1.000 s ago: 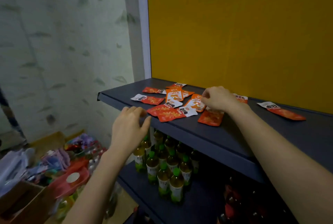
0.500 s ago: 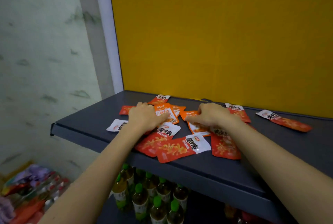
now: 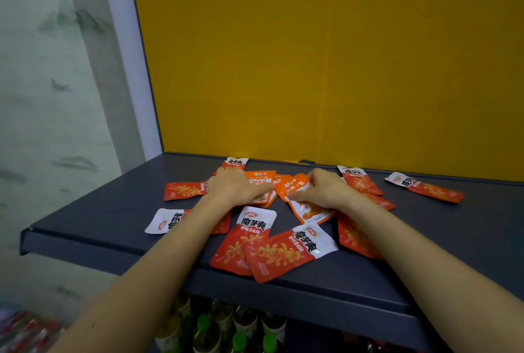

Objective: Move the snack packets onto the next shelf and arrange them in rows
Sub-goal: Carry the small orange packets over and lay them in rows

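Two bare hands rest on a loose heap of snack packets (image 3: 269, 250) scattered across a dark shelf (image 3: 93, 219) in front of a yellow back panel (image 3: 326, 54). The left hand (image 3: 234, 189) lies palm down, its fingers (image 3: 261, 188) spread flat and pressing on an orange packet (image 3: 261, 179); whether they grip it cannot be told. The right hand (image 3: 321, 189) has its fingers (image 3: 296, 196) curled on the edge of a white-and-orange packet (image 3: 309, 210), appearing to pinch it, though the grip is not clearly shown. Red packets lie overlapped just in front of both wrists, near the shelf's front edge. One packet (image 3: 166, 220) lies left of the left forearm; another (image 3: 425, 186) lies apart, well right of the right hand, near the back panel. None are arranged in rows. Green-capped bottles (image 3: 238, 338) stand on the shelf below.
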`<action>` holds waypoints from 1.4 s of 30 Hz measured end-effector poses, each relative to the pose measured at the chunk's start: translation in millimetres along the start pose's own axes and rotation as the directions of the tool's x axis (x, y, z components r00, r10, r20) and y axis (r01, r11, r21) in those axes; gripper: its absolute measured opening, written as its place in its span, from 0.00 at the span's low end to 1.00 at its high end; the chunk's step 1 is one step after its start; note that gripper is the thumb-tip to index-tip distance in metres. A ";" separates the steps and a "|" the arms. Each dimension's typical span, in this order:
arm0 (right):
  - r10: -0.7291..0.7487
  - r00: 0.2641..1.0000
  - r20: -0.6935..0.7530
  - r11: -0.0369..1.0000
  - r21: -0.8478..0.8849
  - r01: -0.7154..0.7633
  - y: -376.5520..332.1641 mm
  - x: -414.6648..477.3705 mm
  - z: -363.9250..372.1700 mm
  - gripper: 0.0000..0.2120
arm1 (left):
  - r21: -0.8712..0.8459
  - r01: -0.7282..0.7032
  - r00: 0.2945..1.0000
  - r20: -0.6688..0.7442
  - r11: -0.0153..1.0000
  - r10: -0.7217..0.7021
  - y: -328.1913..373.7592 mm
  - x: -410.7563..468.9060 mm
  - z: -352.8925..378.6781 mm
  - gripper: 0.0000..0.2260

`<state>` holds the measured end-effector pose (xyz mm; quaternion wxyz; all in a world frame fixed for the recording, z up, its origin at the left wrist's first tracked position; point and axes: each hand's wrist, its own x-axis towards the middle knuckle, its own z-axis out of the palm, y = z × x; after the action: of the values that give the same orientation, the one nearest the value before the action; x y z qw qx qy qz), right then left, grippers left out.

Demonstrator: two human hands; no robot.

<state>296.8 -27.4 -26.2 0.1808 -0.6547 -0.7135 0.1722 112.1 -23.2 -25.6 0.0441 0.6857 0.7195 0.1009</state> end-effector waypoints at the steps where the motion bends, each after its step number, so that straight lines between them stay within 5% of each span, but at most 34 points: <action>1: 0.010 1.000 -0.021 0.999 0.049 -0.009 0.4 -0.5 -0.7 0.28 | -0.027 -0.002 1.000 0.013 1.000 0.002 2.5 2.0 -0.5 0.38; 9: 0.085 0.971 -0.223 0.897 0.441 0.023 9.4 3.2 -4.2 0.22 | -0.205 0.028 0.978 0.210 0.978 0.016 23.8 14.3 -12.4 0.25; 14: 0.142 0.949 -0.280 0.844 0.535 0.032 14.0 3.6 -3.1 0.22 | -0.407 0.144 0.947 0.322 0.902 -0.006 32.2 18.9 -15.9 0.16; 21: 0.122 0.940 -0.318 0.770 0.628 0.113 13.0 0.0 -5.9 0.18 | -0.680 0.158 0.966 0.258 0.716 0.031 31.2 21.2 -15.8 0.09; 28: 0.197 0.945 -0.262 0.493 0.859 0.136 16.8 -27.7 -55.6 0.03 | -0.887 0.220 0.961 0.269 0.405 0.066 30.5 6.1 -36.6 0.03; 30: 0.180 0.958 -0.222 0.493 0.863 0.107 17.5 -37.3 -63.9 0.03 | -0.909 0.248 0.947 0.300 0.335 0.111 37.0 -3.7 -37.1 0.09; 38: 0.066 0.976 -0.209 0.487 0.860 0.151 -15.9 -46.2 -54.5 0.11 | -0.978 0.181 0.942 0.204 0.107 0.268 69.5 -32.8 -42.7 0.06; 42: 0.028 0.968 -0.248 0.540 0.819 0.194 -36.1 -46.2 -40.0 0.09 | -0.989 0.058 0.970 0.088 0.138 0.227 58.1 -41.0 -47.1 0.03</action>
<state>288.2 -76.1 24.7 0.5608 -0.4690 -0.5489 0.4053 161.6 -65.7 29.3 0.5540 0.5345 0.4275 0.4739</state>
